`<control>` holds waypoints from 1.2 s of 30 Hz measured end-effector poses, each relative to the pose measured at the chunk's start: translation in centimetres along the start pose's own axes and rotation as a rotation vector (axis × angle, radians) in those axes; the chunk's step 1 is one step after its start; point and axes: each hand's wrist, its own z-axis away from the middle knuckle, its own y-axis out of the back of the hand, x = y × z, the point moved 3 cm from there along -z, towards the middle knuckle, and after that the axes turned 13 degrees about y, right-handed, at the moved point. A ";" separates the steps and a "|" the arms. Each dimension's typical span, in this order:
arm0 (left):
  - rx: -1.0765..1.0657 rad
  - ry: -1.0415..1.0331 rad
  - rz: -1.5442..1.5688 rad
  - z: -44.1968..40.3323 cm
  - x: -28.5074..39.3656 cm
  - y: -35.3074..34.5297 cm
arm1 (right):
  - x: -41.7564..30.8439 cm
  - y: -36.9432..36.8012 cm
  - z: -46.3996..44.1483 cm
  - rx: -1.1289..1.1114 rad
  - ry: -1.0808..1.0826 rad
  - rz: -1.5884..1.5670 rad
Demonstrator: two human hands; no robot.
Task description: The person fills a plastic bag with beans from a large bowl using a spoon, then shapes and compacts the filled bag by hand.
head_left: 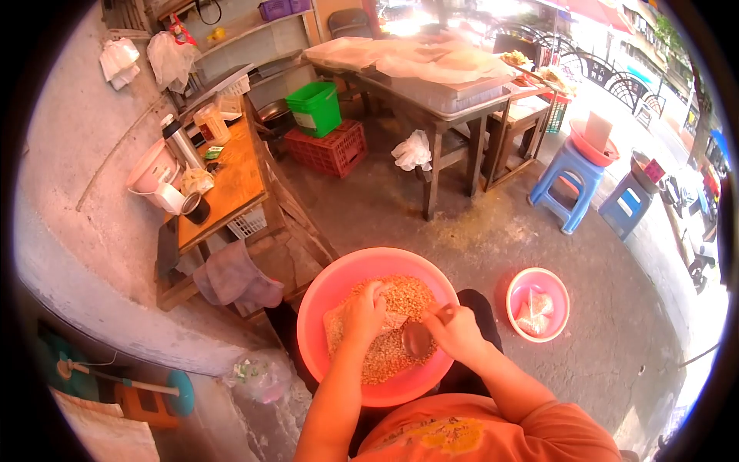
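A large pink basin (310, 308) sits at my lap, holding a heap of small yellow-brown grains or beans (412, 292). My left hand (366, 309) is inside it, its fingers closed on a clear plastic bag (336, 326) that has grains in it. The bag's mouth is mostly hidden by that hand. In my right hand (456, 333) is the handle of a metal ladle (416, 339). The ladle's round bowl rests low over the grains, just right of the bag, and its contents cannot be made out.
On the floor to the right stands a small pink basin (565, 304) with filled plastic bags (533, 314). A wooden table (231, 185) with cups and a flask is at left. Further back are a green bucket (314, 108), a red crate (327, 148), a large table (454, 115) and a blue stool (568, 181).
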 end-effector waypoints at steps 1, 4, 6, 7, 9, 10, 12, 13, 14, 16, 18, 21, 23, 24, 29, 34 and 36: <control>-0.001 -0.009 0.014 -0.1 -0.1 0.0 | -0.2 -1.0 0.0 -0.038 -0.066 0.029; -0.017 -0.002 0.019 0.0 0.4 0.2 | 0.6 -5.0 1.3 -0.162 -0.213 -0.173; -0.015 -0.002 0.009 0.2 0.3 0.3 | 0.1 -6.8 1.6 -0.236 -0.304 -0.528; -0.007 -0.016 0.004 0.1 0.2 0.2 | -0.9 -6.7 1.3 -0.287 -0.287 -0.607; -0.014 -0.017 0.001 0.0 -0.1 -0.1 | -0.6 -7.8 1.4 -0.273 -0.314 -0.725; -0.029 -0.002 0.002 -0.1 -0.2 -0.2 | -0.5 -8.1 1.4 -0.266 -0.326 -0.781; -0.030 -0.003 0.009 -0.2 -0.2 -0.2 | -0.1 -7.6 1.2 -0.160 -0.403 -0.872; -0.019 -0.018 0.014 -0.2 -0.1 0.0 | 0.1 -7.3 1.0 -0.110 -0.441 -0.918; -0.009 -0.032 0.019 0.0 0.0 0.2 | 0.5 -7.0 1.0 -0.054 -0.466 -0.942; -0.035 -0.001 0.049 0.1 0.0 0.4 | 1.8 -6.1 1.2 0.065 -0.520 -0.988; -0.061 0.017 0.052 0.0 0.1 0.4 | 2.8 -4.4 1.2 0.143 -0.489 -0.921; -0.071 0.008 0.019 -0.2 -0.1 0.4 | 2.3 -1.5 0.3 0.357 -0.436 -0.869; -0.043 -0.023 0.001 -0.3 -0.5 0.0 | 1.9 -0.2 -0.2 0.467 -0.391 -0.819; -0.047 -0.023 0.001 -0.4 -0.5 0.0 | 1.8 0.1 -0.4 0.489 -0.366 -0.780; -0.072 0.000 0.023 -0.2 -0.1 0.2 | 1.7 -1.4 -0.2 0.369 -0.066 -0.381; -0.002 -0.021 -0.016 -0.2 -0.1 -0.1 | 0.0 -2.2 -0.9 0.151 0.113 -0.199; -0.001 -0.018 -0.032 0.1 0.1 0.2 | 0.1 -1.2 -0.8 0.186 0.045 -0.172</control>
